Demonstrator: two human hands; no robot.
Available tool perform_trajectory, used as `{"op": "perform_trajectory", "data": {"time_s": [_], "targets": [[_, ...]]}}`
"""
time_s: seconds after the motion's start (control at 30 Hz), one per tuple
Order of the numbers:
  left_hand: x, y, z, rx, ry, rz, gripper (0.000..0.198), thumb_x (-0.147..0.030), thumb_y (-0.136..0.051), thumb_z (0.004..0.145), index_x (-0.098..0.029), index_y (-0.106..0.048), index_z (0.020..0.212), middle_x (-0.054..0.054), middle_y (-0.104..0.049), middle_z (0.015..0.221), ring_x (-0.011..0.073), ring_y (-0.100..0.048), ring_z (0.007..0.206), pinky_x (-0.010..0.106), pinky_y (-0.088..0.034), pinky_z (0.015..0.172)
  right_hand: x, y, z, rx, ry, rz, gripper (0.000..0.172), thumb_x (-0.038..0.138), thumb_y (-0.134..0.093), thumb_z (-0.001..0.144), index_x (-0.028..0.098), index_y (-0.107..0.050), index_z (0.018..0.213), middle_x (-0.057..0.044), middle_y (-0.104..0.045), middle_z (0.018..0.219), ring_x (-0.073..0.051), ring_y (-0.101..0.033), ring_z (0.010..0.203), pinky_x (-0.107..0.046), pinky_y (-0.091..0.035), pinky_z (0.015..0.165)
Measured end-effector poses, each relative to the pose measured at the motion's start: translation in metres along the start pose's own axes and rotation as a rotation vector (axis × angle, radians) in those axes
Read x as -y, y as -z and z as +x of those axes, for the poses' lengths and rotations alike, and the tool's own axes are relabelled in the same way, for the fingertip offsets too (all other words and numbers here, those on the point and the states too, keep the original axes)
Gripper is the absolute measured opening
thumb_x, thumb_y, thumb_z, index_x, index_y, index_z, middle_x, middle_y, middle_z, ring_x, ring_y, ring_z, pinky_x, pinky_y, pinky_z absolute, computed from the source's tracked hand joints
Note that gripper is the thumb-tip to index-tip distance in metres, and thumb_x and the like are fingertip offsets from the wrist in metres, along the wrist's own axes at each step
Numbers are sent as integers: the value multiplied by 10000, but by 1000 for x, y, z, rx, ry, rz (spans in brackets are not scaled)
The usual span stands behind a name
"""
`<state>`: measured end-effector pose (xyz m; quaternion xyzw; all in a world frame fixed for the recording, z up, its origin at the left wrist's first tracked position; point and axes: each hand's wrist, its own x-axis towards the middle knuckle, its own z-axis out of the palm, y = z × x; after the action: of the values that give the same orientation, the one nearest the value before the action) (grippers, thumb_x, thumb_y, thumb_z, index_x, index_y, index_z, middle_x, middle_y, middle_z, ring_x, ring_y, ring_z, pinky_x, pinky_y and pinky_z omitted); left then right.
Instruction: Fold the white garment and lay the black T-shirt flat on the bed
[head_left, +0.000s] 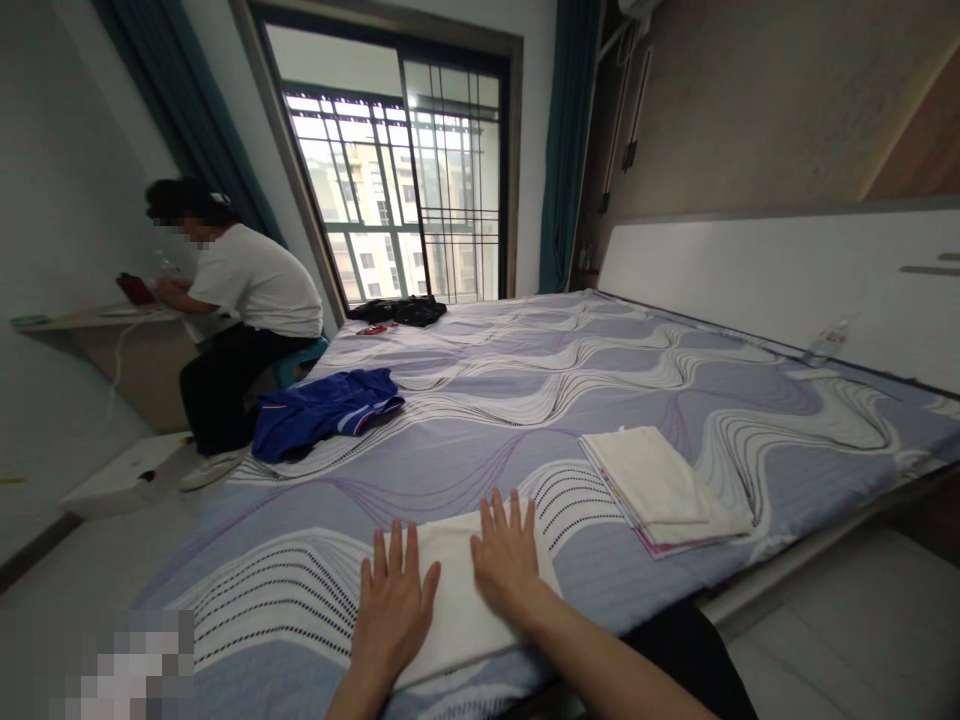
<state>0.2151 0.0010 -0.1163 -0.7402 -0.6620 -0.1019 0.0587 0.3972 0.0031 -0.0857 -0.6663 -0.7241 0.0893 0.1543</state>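
A folded white cloth [448, 590] lies flat on the bed near its front edge. My left hand [394, 605] rests on the cloth's left side, fingers stretched out and pointing away from me. On the cloth's right part lies my right hand [506, 555], palm down with its fingers spread. Neither hand grips anything. To the right sits a stack of folded cloths [649, 480], white on top with coloured edges showing below.
The bed [480, 450] has a wavy-patterned sheet. Blue clothing [322, 410] lies at its left, dark clothing [405, 310] at the far end. A plastic bottle [825, 343] is by the headboard. A person [255, 280] sits at a desk [90, 320] on the left.
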Motion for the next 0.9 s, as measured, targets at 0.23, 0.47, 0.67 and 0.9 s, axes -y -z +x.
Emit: {"op": "perform_trajectory", "data": {"time_s": [0.23,0.47,0.67,0.9], "targets": [[31,-11,-32,-116,73,-13,720,-441,-291,908,42,-359,1439,247,-299,1559,403,-133,1480,557,-291,1134,12,-10,-24,115,309,130,595,550,-343,977,338,-254,1526,-36,-159,1627,-303,-71,1495,-632,-30,1176],[58,-14,-85,-48,259,-5,717,-511,-379,856,-31,-479,1378,260,-392,1510,440,-170,1465,602,-274,1115,15,-19,20,69,95,-16,572,465,-330,994,246,-298,1522,-101,-255,1596,-357,-143,1477,-677,1,1141],[52,-15,-83,-49,269,48,742,-478,-385,870,42,-433,1396,287,-290,1551,496,-151,1448,637,-268,1098,69,-13,10,141,614,69,587,476,-322,995,255,-252,1534,-52,-155,1630,-293,-23,1499,-599,-37,1185],[49,-15,-83,-69,248,73,767,-511,-399,869,33,-417,1409,288,-273,1555,483,-176,1449,644,-270,1094,98,-25,47,186,602,25,504,488,-324,997,290,-376,1458,-71,-304,1587,-313,-168,1472,-669,-105,1138]]}}
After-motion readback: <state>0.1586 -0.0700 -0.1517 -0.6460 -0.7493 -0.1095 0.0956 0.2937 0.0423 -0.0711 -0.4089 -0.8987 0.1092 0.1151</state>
